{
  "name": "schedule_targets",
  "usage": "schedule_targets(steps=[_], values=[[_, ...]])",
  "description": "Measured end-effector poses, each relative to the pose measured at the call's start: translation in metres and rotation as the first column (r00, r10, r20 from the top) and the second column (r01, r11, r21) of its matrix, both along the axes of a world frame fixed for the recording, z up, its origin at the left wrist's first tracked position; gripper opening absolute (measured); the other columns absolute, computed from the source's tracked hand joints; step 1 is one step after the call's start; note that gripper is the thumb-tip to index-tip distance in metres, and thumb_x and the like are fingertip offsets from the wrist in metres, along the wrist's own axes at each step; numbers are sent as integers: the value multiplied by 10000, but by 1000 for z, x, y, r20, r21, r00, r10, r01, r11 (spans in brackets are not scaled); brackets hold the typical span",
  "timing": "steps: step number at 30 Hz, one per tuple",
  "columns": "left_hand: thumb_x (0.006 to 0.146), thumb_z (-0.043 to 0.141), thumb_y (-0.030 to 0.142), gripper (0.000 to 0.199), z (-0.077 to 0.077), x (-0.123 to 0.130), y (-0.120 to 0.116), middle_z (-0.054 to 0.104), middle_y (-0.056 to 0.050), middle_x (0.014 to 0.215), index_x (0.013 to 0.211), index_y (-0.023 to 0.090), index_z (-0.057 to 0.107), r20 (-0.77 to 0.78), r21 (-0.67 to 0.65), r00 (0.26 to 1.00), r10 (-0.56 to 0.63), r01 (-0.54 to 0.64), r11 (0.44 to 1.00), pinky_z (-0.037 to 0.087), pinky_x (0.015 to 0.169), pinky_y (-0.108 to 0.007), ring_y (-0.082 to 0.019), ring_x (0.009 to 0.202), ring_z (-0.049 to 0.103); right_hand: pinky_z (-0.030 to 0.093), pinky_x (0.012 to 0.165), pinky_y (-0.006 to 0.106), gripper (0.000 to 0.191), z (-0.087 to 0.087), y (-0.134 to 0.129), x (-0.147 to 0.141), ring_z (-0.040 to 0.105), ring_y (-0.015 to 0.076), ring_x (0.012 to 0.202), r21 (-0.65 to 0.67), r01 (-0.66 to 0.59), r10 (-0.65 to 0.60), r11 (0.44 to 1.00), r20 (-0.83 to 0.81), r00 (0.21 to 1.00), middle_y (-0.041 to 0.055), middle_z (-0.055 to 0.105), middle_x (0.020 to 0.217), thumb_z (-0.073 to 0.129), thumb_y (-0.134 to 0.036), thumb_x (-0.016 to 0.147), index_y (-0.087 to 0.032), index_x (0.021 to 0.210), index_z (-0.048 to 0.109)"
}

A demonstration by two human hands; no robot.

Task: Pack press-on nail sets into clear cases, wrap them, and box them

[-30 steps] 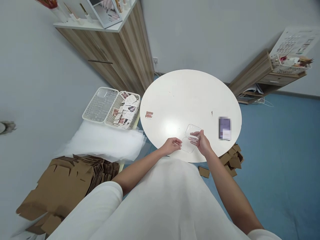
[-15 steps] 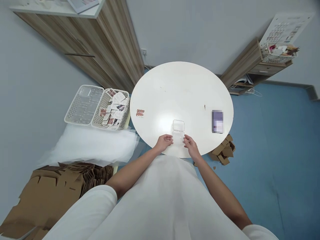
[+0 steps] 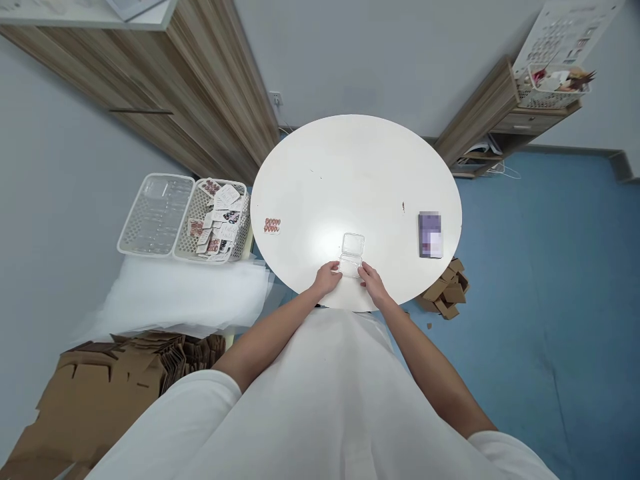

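Note:
A small clear plastic box lies near the front edge of the white table, its hinged lid swung back away from me. My left hand grips the box's left side, fingers bent against it. On the opposite side, my right hand holds the box between thumb and fingers. Nothing can be made out inside the box. A small card with rows of red, nail-like pieces rests at the table's left.
The round white table carries a purple packet on the right. Left of it stand a basket of cards, a tray of clear boxes, translucent sheets and folded cardboard. Cardboard pieces lie on the floor.
The plastic box now sits flatter, and both hands have closed in on its sides. My view has shifted slightly.

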State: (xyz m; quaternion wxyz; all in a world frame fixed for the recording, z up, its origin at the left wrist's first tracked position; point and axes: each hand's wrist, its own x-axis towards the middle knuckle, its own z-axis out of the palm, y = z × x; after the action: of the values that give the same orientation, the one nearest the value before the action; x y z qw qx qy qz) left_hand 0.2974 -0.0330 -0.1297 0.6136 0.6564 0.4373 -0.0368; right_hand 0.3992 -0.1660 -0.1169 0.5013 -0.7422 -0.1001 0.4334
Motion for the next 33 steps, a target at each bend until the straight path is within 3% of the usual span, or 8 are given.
schedule_targets(steps=[7,12,20,28,33], values=[[654,624,221,524,2,-5,-6,508,-96,1125,1162,178,503,-55,3,998,21,-21,1000,411,798,-280,-151,836,539,471,671,278,523,-16,-9,-5,550,175,891,-41,67,-65,997,53,997,51,555,1048,502,-510,731,-249,1184,488],[672,617,202,492,-3,-7,-11,513,-99,1154,1148,179,498,-32,-68,997,75,-77,995,418,814,-286,-158,890,552,486,681,295,548,-24,-11,-8,584,158,779,-78,81,-79,994,27,997,41,580,946,536,-451,699,-227,1197,483],[677,619,164,519,-3,13,-8,480,-128,1256,1176,159,475,44,-105,993,114,-109,988,415,862,-303,-206,1068,518,475,766,333,396,-10,4,10,573,213,940,-59,86,-86,995,8,996,45,599,1077,550,-374,682,-237,1052,591],[682,612,140,506,-2,18,-9,485,-119,1266,1170,162,481,42,-96,990,133,-129,987,396,904,-319,-218,1150,469,486,756,334,426,-6,5,15,577,224,960,40,55,-54,998,-28,998,43,574,1146,546,-339,675,-243,1090,572],[704,604,156,488,2,17,-16,474,-120,1271,1174,163,471,30,-78,987,158,-155,985,392,906,-309,-210,1154,464,469,820,365,515,-8,1,12,534,242,1038,-6,39,-40,999,-20,999,85,491,1226,546,-363,692,-230,1185,488]])
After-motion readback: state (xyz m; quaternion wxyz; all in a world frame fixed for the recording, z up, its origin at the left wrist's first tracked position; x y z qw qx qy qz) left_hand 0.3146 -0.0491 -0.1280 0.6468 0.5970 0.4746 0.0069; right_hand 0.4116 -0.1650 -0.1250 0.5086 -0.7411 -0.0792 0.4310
